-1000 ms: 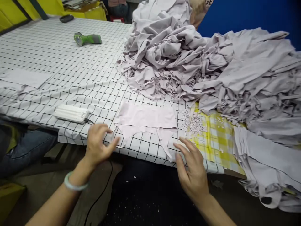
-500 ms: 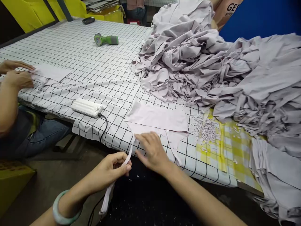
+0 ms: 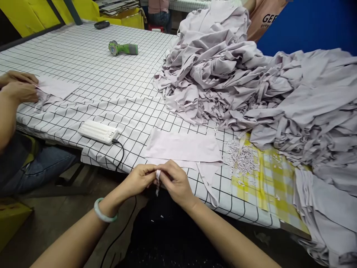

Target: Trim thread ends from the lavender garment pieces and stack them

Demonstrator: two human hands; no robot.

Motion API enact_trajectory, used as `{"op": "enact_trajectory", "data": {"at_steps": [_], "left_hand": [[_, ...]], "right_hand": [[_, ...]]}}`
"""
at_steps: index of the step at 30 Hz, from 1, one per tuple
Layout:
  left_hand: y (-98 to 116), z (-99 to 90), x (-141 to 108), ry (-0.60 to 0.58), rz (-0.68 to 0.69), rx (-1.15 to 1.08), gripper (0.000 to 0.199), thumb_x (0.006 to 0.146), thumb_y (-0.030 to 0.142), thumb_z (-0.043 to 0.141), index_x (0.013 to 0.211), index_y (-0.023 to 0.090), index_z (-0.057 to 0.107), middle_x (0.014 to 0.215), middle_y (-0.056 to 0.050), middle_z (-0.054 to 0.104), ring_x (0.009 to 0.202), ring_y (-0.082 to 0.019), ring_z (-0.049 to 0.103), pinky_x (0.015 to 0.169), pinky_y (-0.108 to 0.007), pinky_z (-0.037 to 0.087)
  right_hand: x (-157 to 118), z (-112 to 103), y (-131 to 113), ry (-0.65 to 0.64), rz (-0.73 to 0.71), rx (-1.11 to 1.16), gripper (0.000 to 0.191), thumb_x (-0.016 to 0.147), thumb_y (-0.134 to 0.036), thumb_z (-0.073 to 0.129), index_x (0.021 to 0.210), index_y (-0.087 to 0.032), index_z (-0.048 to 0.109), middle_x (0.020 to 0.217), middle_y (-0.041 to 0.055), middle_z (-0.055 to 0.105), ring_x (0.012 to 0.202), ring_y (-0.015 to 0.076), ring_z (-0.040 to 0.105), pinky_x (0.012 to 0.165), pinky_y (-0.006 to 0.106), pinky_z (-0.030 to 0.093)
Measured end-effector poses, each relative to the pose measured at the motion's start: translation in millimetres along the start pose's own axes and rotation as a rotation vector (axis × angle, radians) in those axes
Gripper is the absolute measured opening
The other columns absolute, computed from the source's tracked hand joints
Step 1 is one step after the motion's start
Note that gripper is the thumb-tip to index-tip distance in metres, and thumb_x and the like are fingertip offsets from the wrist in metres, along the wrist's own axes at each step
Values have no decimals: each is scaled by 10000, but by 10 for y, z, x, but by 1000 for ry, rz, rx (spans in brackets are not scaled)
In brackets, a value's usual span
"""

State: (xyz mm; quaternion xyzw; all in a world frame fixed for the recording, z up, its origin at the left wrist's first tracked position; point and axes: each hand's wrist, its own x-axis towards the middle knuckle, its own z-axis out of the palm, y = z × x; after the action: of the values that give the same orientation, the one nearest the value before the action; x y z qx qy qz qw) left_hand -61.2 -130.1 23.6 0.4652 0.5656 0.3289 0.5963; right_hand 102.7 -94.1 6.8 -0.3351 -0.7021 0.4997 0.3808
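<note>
A pale pinkish garment piece (image 3: 184,147) lies flat at the table's front edge, with one thin strap (image 3: 208,186) trailing to the right. Its other fabric strap (image 3: 158,178) is pinched between my two hands, and a short end hangs below the fingers. My left hand (image 3: 139,178), closed, grips the strap from the left. From the right, my right hand (image 3: 177,182) is closed on the same strap, fingertips touching the left ones. The exact fold of the strap between the fingers is hidden.
A large heap of similar fabric (image 3: 212,70) fills the right side. Small cut scraps (image 3: 242,158) lie beside the garment. A white power bank (image 3: 97,132) with a black cable is at left, a green handheld tool (image 3: 122,48) farther back. A co-worker's hands (image 3: 21,87) handle another piece.
My left hand has moved up and right, and my fingertips have come together on the strap. My right hand, lying over the garment's edge before, has closed and drawn slightly nearer me.
</note>
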Motion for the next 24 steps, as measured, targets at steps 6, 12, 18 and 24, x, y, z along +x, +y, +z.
{"op": "enact_trajectory", "data": {"at_steps": [6, 12, 18, 24], "left_hand": [[-12, 8, 44, -29, -79, 20, 307, 863, 437, 574, 827, 150, 675, 558, 39, 519, 421, -61, 380, 417, -196, 270], [15, 179, -70, -71, -183, -44, 378, 870, 500, 570, 885, 138, 679, 547, 32, 535, 415, -65, 395, 419, -194, 282], [-94, 456, -176, -84, -267, -89, 430, 855, 562, 553, 755, 150, 626, 525, 31, 511, 389, -61, 360, 399, -197, 242], [-268, 501, -187, -85, -252, 8, 442, 891, 540, 508, 699, 154, 608, 513, 27, 502, 397, -67, 346, 412, -212, 246]], "right_hand": [[499, -298, 61, 80, 413, 378, 214, 830, -408, 670, 864, -219, 763, 820, 12, 649, 708, 129, 538, 684, 267, 440], [663, -527, 141, 204, 597, 636, 374, 668, -525, 808, 795, -187, 712, 741, -4, 634, 698, 125, 550, 727, 280, 480], [585, -602, 210, 308, 704, 691, 436, 655, -501, 835, 890, -169, 678, 664, -26, 616, 584, 110, 569, 636, 281, 507], [657, -653, 154, 328, 603, 685, 414, 728, -518, 768, 949, -188, 651, 656, -48, 567, 554, 92, 510, 572, 246, 483]]}}
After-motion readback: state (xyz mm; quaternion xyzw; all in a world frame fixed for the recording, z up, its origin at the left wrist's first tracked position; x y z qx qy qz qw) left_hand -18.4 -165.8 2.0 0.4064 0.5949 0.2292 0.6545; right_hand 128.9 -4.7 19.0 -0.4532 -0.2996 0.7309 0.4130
